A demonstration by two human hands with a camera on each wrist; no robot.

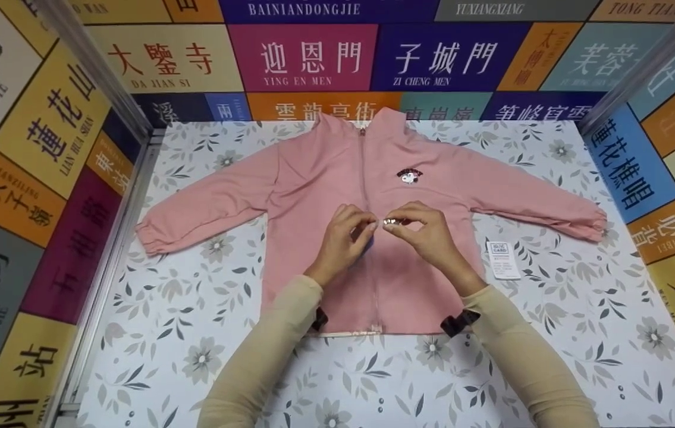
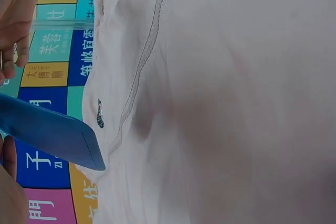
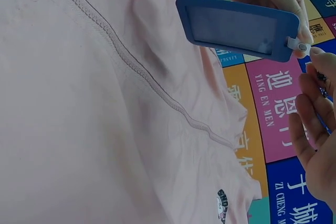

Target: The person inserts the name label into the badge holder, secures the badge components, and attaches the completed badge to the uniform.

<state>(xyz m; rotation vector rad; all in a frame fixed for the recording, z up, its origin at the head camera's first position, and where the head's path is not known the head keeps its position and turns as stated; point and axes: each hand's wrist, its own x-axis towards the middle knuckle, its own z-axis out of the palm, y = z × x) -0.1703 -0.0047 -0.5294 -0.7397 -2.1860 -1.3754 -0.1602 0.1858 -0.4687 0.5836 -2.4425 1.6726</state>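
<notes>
A blue badge holder with a clear window hangs from my left hand, which pinches it near its snap strap. In the left wrist view the holder appears edge-on above the pink jacket. My right hand pinches a small shiny metal piece between thumb and fingers, close beside the left fingertips; I cannot tell its exact kind. Both hands are over the middle of the zipped pink jacket, which lies front up with its sleeves spread.
A white printed card lies right of the jacket's hem side. The table has a leaf-patterned cover. Panels with coloured lettering stand behind it and along both sides. A small cartoon patch marks the jacket's chest.
</notes>
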